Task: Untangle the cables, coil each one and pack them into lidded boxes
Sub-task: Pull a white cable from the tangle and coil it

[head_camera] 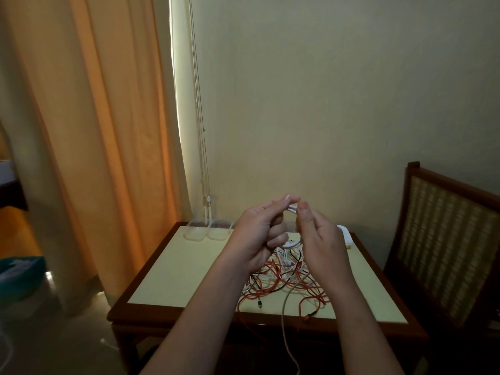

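One white cable (291, 210) is held up above the table (189, 266), pinched at a bend between the thumb and forefinger of the left hand (258, 234), whose other fingers are curled in. The fingertips of the right hand (322, 239) pinch it just beside them. Below the hands a tangle of red, black and white cables (284, 280) lies on the tabletop, with clear boxes (207, 231) at the far edge near the curtain (94, 131) and a wooden chair (446, 239) to the right.
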`<state>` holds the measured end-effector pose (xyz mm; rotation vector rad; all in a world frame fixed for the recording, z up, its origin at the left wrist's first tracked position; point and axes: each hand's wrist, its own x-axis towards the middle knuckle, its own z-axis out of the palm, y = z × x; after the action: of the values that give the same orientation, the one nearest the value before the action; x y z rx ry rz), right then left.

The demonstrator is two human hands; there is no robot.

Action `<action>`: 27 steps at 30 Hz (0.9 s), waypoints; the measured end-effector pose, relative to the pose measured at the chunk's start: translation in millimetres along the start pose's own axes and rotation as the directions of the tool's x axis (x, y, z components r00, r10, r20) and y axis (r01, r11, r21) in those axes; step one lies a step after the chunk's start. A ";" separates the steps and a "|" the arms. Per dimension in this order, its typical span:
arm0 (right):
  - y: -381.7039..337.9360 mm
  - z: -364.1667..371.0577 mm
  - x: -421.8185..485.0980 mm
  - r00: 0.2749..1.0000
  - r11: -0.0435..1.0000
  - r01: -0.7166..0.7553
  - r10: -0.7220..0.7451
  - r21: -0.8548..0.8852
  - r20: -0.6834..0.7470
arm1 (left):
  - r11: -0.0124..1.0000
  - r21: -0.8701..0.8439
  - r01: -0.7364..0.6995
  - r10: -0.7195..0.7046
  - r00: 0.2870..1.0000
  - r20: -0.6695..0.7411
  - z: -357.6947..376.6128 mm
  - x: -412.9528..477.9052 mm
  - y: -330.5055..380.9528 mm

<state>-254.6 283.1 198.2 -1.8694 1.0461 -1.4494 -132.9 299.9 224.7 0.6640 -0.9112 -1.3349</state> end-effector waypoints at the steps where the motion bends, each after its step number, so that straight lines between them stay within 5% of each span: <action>1: 0.2 -2.9 1.0 1.000 1.000 -0.008 0.008 -0.017 -0.001 | 0.999 -0.052 -0.001 0.000 1.000 -0.018 -2.7 -0.2 3.3; 9: 15.9 -26.2 8.4 0.998 0.999 -0.047 0.047 -0.022 -0.033 | 0.862 -0.502 -0.068 -0.044 0.977 -0.208 -47.7 7.9 43.3; 14: 20.0 -25.0 8.5 0.997 0.995 -0.034 0.028 -0.097 -0.070 | 0.805 -0.558 -0.199 -0.008 0.938 -0.346 -57.8 5.2 55.6; 18: 23.5 -17.4 8.4 0.994 0.959 0.059 -0.083 -0.278 -0.077 | 0.897 -0.332 -0.292 0.119 0.883 -0.454 -53.5 10.9 49.5; 21: 25.1 -12.2 9.0 0.985 0.912 0.136 -0.166 -0.386 -0.044 | 0.934 0.111 -0.341 0.350 0.800 -0.487 -44.8 10.8 38.2; 24: 23.4 -8.2 8.0 0.975 0.884 0.199 -0.221 -0.422 -0.003 | 0.819 0.482 -0.311 0.508 0.784 -0.357 -29.6 3.4 23.3; 27: 21.4 -6.0 6.8 0.970 0.891 0.214 -0.243 -0.401 -0.023 | 0.720 0.637 -0.276 0.518 0.824 -0.229 -17.3 1.4 9.4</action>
<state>-264.8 265.9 186.4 -2.3078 1.2655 -1.5321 -113.3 298.2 224.0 1.0863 -1.0575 -0.4679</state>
